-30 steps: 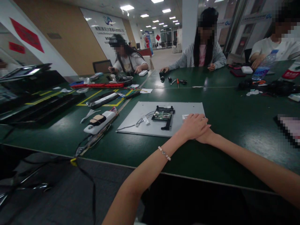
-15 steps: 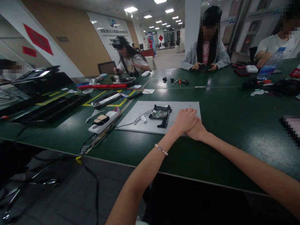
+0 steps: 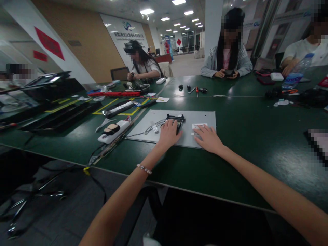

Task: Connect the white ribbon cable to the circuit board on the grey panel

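Note:
My left hand [image 3: 169, 134] is over the lower part of a small circuit board in a black frame [image 3: 176, 118], its fingers stretched out and hiding most of the board. Whether it presses on the board or hovers, I cannot tell. To the right, my right hand [image 3: 208, 138] is spread out beside a white label [image 3: 200, 126] on a flat grey panel [image 3: 143, 126]. The board lies on this panel, and a grey cable [image 3: 151, 129] with a piece of clear tape runs from it to the left. Neither hand grips anything.
Left of the panel lies a white power strip [image 3: 114, 131] with cords trailing over the table edge. A red-handled screwdriver [image 3: 197, 90] and small tools lie beyond. A water bottle [image 3: 298, 71] stands at the right. Co-workers sit around the green table [image 3: 256, 136].
My hands, clasped together over the panel's right side before, have parted. The left has moved left onto the board; the right stays at the right, fingers now spread, with the label exposed.

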`<state>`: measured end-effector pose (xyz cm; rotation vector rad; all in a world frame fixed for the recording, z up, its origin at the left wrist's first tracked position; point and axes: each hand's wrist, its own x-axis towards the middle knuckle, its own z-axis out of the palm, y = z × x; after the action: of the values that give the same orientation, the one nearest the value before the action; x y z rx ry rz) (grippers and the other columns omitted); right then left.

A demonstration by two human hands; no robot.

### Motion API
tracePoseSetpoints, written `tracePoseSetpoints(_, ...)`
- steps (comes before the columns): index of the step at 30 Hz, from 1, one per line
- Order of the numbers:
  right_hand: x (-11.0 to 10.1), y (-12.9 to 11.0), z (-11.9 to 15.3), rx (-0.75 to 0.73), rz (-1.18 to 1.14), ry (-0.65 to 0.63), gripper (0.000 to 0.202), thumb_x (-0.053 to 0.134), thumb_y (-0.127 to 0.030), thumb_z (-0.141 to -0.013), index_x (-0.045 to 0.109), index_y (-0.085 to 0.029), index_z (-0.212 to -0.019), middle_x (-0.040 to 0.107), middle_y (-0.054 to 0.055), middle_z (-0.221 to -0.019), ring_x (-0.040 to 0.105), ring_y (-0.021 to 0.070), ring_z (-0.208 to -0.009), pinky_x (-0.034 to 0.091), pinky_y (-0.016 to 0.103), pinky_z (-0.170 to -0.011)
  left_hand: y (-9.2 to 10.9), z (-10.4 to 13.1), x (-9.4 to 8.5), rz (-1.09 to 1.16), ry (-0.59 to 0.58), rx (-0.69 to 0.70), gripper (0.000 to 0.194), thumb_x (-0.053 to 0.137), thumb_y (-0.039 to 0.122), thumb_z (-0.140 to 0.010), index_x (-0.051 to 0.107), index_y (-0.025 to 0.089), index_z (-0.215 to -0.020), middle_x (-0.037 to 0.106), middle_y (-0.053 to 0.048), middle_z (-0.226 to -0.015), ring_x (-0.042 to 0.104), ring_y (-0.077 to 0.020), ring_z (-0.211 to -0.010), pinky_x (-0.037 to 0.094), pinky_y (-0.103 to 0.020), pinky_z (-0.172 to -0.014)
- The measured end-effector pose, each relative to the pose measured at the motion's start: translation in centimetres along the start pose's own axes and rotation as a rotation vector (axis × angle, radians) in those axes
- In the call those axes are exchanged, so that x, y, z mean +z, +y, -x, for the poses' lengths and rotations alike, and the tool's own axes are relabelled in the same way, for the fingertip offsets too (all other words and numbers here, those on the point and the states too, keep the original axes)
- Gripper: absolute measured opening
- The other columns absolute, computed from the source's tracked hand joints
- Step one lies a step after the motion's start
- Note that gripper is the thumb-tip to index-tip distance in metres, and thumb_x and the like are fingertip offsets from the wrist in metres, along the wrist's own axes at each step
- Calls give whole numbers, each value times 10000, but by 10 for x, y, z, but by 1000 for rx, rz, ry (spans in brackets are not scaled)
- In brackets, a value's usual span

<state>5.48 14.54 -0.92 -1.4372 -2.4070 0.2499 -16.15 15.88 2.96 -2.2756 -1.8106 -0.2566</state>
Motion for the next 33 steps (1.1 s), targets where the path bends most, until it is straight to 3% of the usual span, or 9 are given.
tracePoseSetpoints(4, -2, 0, 0, -2, -13, -15, 559, 312, -476, -997, 452, -193, -1459, 371, 126, -1567, 268, 371, -1447, 214, 597, -1131, -8, -13, 15, -19, -60, -85, 517, 386, 447, -973, 426, 148, -1392, 454, -174, -1444, 361, -315, -1365, 309, -431, -1074)
tracePoseSetpoints(10, -2, 0, -2, 2, -17, -8, 552, 325, -477, -996, 451, -204, -1458, 374, 114, -1567, 259, 354, -1454, 204, 583, -1140, -11, -55, 26, -33, -11, -246, 502, 318, 444, -984, 468, 121, -1337, 518, -213, -1361, 456, -351, -1267, 313, -476, -1031)
tracePoseSetpoints(14, -2, 1, -4, 0, -16, -14, 555, 324, -481, -995, 444, -211, -1464, 367, 109, -1572, 258, 358, -1454, 202, 583, -1143, -16, -65, 33, -36, 9, -280, 470, 333, 422, -978, 487, 133, -1316, 511, -210, -1377, 457, -357, -1270, 318, -480, -1023)
tracePoseSetpoints(20, -4, 1, -4, -4, -27, -19, 561, 312, -477, -997, 440, -199, -1467, 358, 113, -1576, 249, 362, -1457, 198, 585, -1146, -42, -65, 23, 41, -38, -248, 536, 228, 487, -1007, 469, 121, -1317, 588, -183, -1289, 545, -291, -1177, 394, -386, -969)
tracePoseSetpoints(24, -5, 0, -2, -3, -42, -14, 553, 314, -470, -1000, 448, -198, -1462, 361, 114, -1574, 247, 360, -1458, 196, 590, -1147, -74, -49, 9, -104, 44, -293, 436, 369, 424, -959, 533, 134, -1241, 611, -184, -1253, 544, -327, -1178, 405, -429, -967)
tracePoseSetpoints(28, -4, -1, -2, 10, -38, -9, 535, 337, -452, -999, 454, -206, -1459, 370, 109, -1570, 245, 347, -1461, 191, 580, -1153, -97, -32, 4, -215, -128, -408, 424, 422, 365, -911, 576, 95, -1199, 679, -206, -1107, 626, -349, -1055, 465, -448, -881)
tracePoseSetpoints(33, -2, -2, -3, 24, -26, -14, 528, 342, -445, -999, 446, -221, -1466, 365, 94, -1575, 239, 333, -1466, 181, 570, -1162, -107, -34, 2, -285, -222, -357, 374, 371, 233, -916, 683, 96, -1070, 702, -207, -1068, 665, -311, -1014, 502, -356, -808)
